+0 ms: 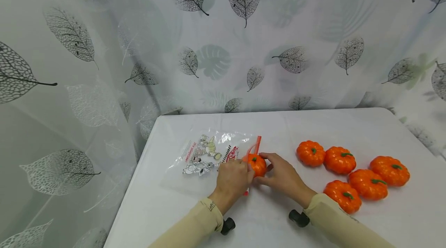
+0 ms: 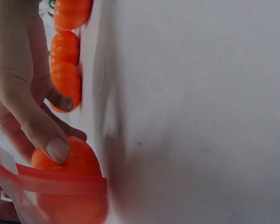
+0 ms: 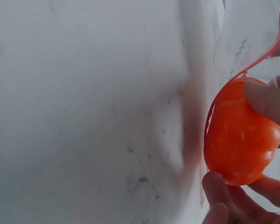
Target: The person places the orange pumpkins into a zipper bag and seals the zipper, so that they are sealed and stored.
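1. Leaf-print curtain [image 1: 216, 81]: hung along the far side and the left.
2. White table [image 1: 271, 221]: work placed left of centre, spare pumpkins at right.
3. Clear plastic bag [image 1: 205, 159]: laid nearly flat, cartoon-printed; mouth turned to the right.
4. Left hand [image 1: 232, 180]: fingers curled at the mouth, bag's rim apparently gripped. Exact finger placement cannot be told.
5. Right hand [image 1: 283, 174]: small pumpkin gripped from the right, thumb on its near side, fingers on its far side.
6. Five loose pumpkins [image 1: 367, 184]: grouped at right, some touching; none held.
7. Held pumpkin [image 1: 258, 166]: lodged at the bag's mouth, stem up, partly covered by the rim in the left wrist view. Step in hand judged to be bagging, with entry only partial.
8. Red rim [image 2: 65, 183]: drawn across the pumpkin. Next move judged to call for the rim being held wide by the left hand while the pumpkin is pushed left, clear of it; a snag could drag the bag along.
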`<state>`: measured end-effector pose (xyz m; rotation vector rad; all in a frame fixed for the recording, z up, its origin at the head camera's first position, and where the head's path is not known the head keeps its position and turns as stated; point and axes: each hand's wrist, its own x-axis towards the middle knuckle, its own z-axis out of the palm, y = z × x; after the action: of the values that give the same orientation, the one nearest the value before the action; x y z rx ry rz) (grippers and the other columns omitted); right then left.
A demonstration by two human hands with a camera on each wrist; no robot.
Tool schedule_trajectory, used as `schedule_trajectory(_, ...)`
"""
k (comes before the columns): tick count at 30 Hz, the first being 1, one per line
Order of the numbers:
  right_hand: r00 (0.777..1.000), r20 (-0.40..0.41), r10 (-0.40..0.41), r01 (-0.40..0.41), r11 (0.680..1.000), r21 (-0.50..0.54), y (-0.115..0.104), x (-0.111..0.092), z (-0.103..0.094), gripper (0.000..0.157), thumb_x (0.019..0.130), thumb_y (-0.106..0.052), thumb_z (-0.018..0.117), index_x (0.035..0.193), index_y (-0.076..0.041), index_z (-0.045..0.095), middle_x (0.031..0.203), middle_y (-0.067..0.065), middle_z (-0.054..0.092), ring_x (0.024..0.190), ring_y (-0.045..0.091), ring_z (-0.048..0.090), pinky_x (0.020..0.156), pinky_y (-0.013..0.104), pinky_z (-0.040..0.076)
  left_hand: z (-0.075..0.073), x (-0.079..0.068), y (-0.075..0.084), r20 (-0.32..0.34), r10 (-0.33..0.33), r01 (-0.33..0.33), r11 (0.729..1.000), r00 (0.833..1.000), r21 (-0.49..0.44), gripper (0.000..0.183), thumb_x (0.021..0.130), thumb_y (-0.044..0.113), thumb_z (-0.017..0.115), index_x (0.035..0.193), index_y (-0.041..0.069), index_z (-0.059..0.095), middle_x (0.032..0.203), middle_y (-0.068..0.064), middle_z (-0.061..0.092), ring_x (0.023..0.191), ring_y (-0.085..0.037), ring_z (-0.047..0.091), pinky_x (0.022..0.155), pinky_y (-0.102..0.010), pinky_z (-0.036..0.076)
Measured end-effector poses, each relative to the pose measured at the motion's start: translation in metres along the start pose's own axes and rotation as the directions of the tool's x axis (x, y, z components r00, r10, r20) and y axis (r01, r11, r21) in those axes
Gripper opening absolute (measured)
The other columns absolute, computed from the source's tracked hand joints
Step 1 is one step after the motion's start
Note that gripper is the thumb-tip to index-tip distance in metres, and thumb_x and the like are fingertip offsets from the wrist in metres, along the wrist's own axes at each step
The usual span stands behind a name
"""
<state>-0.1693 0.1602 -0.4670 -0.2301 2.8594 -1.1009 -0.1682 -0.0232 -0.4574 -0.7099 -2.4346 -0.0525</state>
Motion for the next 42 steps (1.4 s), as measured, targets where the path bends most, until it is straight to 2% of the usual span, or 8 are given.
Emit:
schedule_trajectory(8,0.997,0.056,-0.045,0.040,0.996,0.084,-0.003,0.003,0.005,0.085,0.079,-0.030,0.088,0.149,-0.006,0.048,0.134,0.009,0.056,0.103,0.021,0.062,0.079,0.030,0.056,0.000,0.000,0.000,-0.022,-0.014,0.014,1.000,1.000,0.005,0.026,0.084,0.030,0.076,0.068,0.010,0.073,0.060,0.001,0.064,0.051,-0.015,0.061,0.041,-0.024,0.042)
schedule_trajectory(15,0.997,0.067,-0.039,0.028,0.986,0.163,-0.004,0.004,0.011,0.073,0.084,-0.025,0.083,0.146,-0.006,0.050,0.137,0.008,0.059,0.106,0.022,0.064,0.085,0.034,0.058,0.002,0.001,0.000,-0.066,-0.009,0.006,0.999,0.998,-0.034,0.020,0.082,0.026,0.078,0.071,0.009,0.074,0.072,0.001,0.070,0.061,-0.014,0.067,0.049,-0.025,0.053)
schedule_trajectory(21,0.993,0.068,-0.096,0.085,0.985,0.153,-0.005,0.007,0.013,0.066,0.083,-0.019,0.084,0.142,-0.005,0.057,0.124,0.008,0.059,0.104,0.022,0.064,0.083,0.034,0.057,0.003,0.001,0.002,-0.108,-0.010,0.006,0.999,0.994,-0.034,0.016,0.081,0.024,0.078,0.074,0.010,0.077,0.077,0.001,0.072,0.066,-0.014,0.069,0.050,-0.027,0.054)
schedule_trajectory(25,0.995,0.073,-0.072,0.061,0.989,0.138,-0.006,0.010,0.016,0.063,0.083,-0.014,0.084,0.140,-0.005,0.059,0.120,0.007,0.057,0.103,0.022,0.064,0.084,0.034,0.058,0.003,0.001,0.003,-0.094,-0.013,0.008,0.999,0.995,-0.048,0.016,0.082,0.023,0.077,0.076,0.009,0.077,0.077,0.000,0.072,0.068,-0.015,0.069,0.053,-0.027,0.055)
schedule_trajectory(31,0.996,0.075,-0.052,0.042,0.990,0.131,-0.007,0.015,0.022,0.056,0.086,-0.008,0.079,0.139,-0.003,0.060,0.122,0.009,0.057,0.105,0.024,0.064,0.086,0.037,0.057,0.002,0.000,0.004,-0.094,-0.018,0.010,0.996,0.995,-0.087,0.016,0.083,0.022,0.076,0.080,0.007,0.078,0.078,-0.001,0.072,0.068,-0.014,0.070,0.056,-0.025,0.056)
schedule_trajectory(37,0.996,0.073,-0.056,0.046,0.990,0.131,-0.008,0.019,0.026,0.047,0.085,-0.002,0.077,0.130,-0.003,0.065,0.120,0.008,0.057,0.103,0.023,0.063,0.084,0.036,0.058,0.003,-0.002,0.004,-0.165,-0.011,-0.010,0.991,0.986,-0.130,0.014,0.079,0.019,0.079,0.081,0.005,0.078,0.084,-0.003,0.075,0.071,-0.015,0.072,0.059,-0.026,0.058)
schedule_trajectory(39,0.994,0.068,-0.080,0.071,0.989,0.130,-0.009,0.020,0.027,0.045,0.082,0.003,0.076,0.126,-0.001,0.066,0.119,0.008,0.058,0.100,0.023,0.061,0.082,0.036,0.058,0.004,-0.002,0.004,-0.198,-0.010,-0.020,0.989,0.980,-0.148,0.014,0.078,0.017,0.080,0.082,0.004,0.078,0.086,-0.004,0.075,0.073,-0.016,0.072,0.060,-0.027,0.059)
schedule_trajectory(42,0.989,0.062,-0.135,0.126,0.984,0.123,-0.011,0.022,0.029,0.041,0.082,0.007,0.072,0.122,0.001,0.066,0.119,0.011,0.059,0.102,0.026,0.060,0.088,0.042,0.055,0.005,-0.001,0.005,-0.236,-0.012,-0.028,0.986,0.972,-0.165,0.012,0.077,0.015,0.080,0.081,0.004,0.078,0.085,-0.004,0.074,0.073,-0.017,0.071,0.061,-0.027,0.059)
